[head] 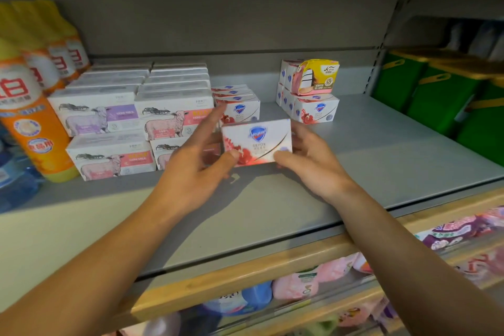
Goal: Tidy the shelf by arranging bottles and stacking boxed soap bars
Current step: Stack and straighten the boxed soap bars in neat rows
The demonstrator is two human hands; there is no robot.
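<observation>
Both hands hold one white soap box [257,142] with blue shield logo and red pomegranate print, face toward camera, upright on its long edge, just above the grey shelf [381,150], near the middle. Left hand [196,169]: thumb pressed on the box's lower left corner, fingers behind the left edge, index finger stretched up and out past it. Right hand [308,155]: thumb on the lower right corner, fingers curled round the right end. Cannot tell if the bottom edge touches the shelf.

Just behind the box, slightly left: short stack of matching boxes [237,102], front one facing out. Farther right, apart from it: second group of the same boxes [311,106], two layers, with a pink-and-yellow pack [316,76] sitting tilted on top.

Left of the held box: sheep-print soap boxes [131,123], stacked two high in two columns running toward the back wall, purple and pink labels mixed at the front.

Far left: row of yellow-orange bottles [32,106] with red characters on white labels, running front to back. A blue bottle [16,180] is low at the left edge, blurred.

Far right, next bay: green containers [436,95] with yellow tops.

Below the shelf edge: wood-trimmed lower shelves [245,278] with pink, blue and purple packs, blurry.
</observation>
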